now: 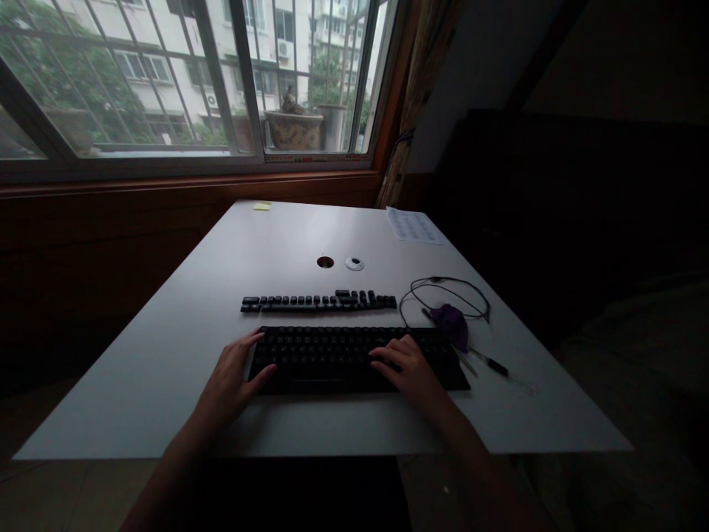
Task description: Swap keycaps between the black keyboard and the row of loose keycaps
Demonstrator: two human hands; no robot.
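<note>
A black keyboard (332,362) lies flat near the front of the white table. My left hand (230,373) is at its left end, with the thumb on the front corner and the fingers along the back corner, gripping that end. Over the keys right of the middle is my right hand (407,366), its fingers bent and drawn together with the thumb; whatever is between the fingertips is too small and dark to make out. Just behind the keyboard, loose black keycaps (318,304) stand in rows.
To the right lie a looped black cable (459,279), a purple cloth (451,324) and a thin tool with a black handle (497,366). Farther back, the table (182,295) has a round hole (325,262), a white ring-shaped cover (354,263), a printed sheet (414,226) and yellow notes (262,206).
</note>
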